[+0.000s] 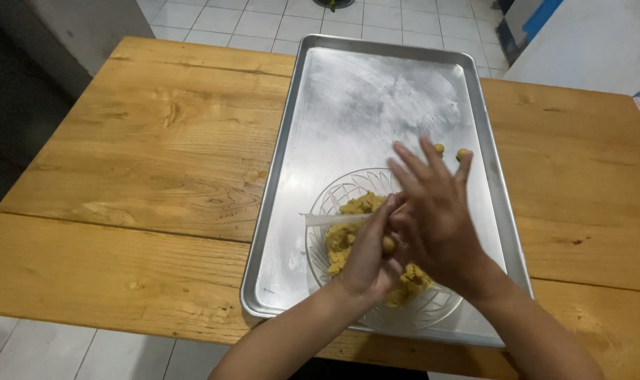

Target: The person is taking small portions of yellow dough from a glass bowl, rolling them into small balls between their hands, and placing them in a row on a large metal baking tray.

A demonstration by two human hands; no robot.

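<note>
Dough ball (389, 244) between both hands

A small round ball of yellow dough (388, 244) sits pressed between the two palms, mostly hidden, just above a clear ribbed glass bowl (337, 193). The bowl holds a crumbly heap of the same yellow dough (348, 239) (lumpy, unshaped). Two finished dough balls (463, 154), small and smooth, lie close together on the far right of the metal baking tray (348, 98).
</note>
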